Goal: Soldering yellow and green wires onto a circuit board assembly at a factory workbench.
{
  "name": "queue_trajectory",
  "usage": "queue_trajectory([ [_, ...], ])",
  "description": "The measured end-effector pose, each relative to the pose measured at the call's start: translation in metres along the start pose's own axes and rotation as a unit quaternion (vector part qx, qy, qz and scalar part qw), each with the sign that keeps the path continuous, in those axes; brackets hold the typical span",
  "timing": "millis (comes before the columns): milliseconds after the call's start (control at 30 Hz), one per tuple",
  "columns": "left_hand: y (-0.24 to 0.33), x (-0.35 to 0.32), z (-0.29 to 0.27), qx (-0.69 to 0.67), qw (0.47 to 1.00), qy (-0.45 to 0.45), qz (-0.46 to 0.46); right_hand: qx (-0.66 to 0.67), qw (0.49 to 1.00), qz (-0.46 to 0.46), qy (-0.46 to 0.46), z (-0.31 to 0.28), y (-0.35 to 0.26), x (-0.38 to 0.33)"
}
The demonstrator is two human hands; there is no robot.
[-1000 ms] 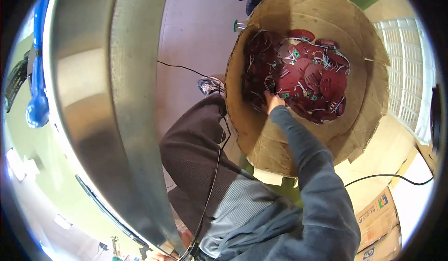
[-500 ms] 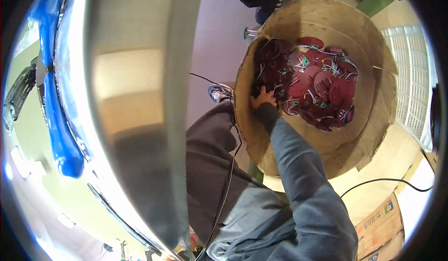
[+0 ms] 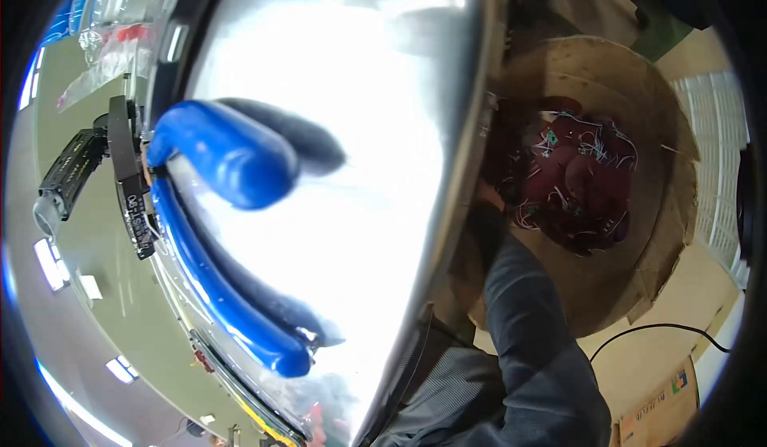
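Observation:
My right hand (image 3: 488,198) reaches into a large open cardboard box (image 3: 639,287), at the near-left edge of a heap of dark red parts with thin coloured wires (image 3: 571,179). Only a sliver of the hand shows past the rim of a shiny metal surface (image 3: 359,127), so its fingers are hidden. Its dark grey sleeve (image 3: 531,327) rises from the lower edge. My left hand is out of sight.
The curved shiny metal surface fills the left and middle and carries a blue looped handle (image 3: 216,239). A black device (image 3: 68,171) sits at far left. A black cable (image 3: 663,329) and a small carton (image 3: 659,415) lie lower right, with a white slatted crate (image 3: 719,167) on the right.
The view has swung, so the metal surface now covers most of the picture. My right hand has slid toward the box's left edge and is mostly hidden behind the metal rim.

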State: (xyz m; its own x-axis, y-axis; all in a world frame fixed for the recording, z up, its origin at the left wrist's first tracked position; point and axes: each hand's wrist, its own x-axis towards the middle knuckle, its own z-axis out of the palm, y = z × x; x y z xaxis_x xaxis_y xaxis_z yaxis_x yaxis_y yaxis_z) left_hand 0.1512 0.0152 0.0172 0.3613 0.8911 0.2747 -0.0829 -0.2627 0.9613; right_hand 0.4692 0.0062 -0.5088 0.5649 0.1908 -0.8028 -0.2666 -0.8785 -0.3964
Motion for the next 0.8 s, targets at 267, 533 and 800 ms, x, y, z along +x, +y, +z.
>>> queue_trajectory([
  [267,0.005,-0.011,-0.012,0.063,0.995,0.078,0.020,0.015,0.999,0.000,0.046,0.044,0.037,0.022],
  [533,0.010,-0.021,-0.058,0.064,0.994,0.085,0.006,0.080,0.992,-0.085,0.053,0.036,0.080,0.031],
  [800,0.012,-0.016,-0.029,0.040,0.997,0.065,0.006,-0.133,0.990,0.040,0.008,0.040,0.034,0.014],
])
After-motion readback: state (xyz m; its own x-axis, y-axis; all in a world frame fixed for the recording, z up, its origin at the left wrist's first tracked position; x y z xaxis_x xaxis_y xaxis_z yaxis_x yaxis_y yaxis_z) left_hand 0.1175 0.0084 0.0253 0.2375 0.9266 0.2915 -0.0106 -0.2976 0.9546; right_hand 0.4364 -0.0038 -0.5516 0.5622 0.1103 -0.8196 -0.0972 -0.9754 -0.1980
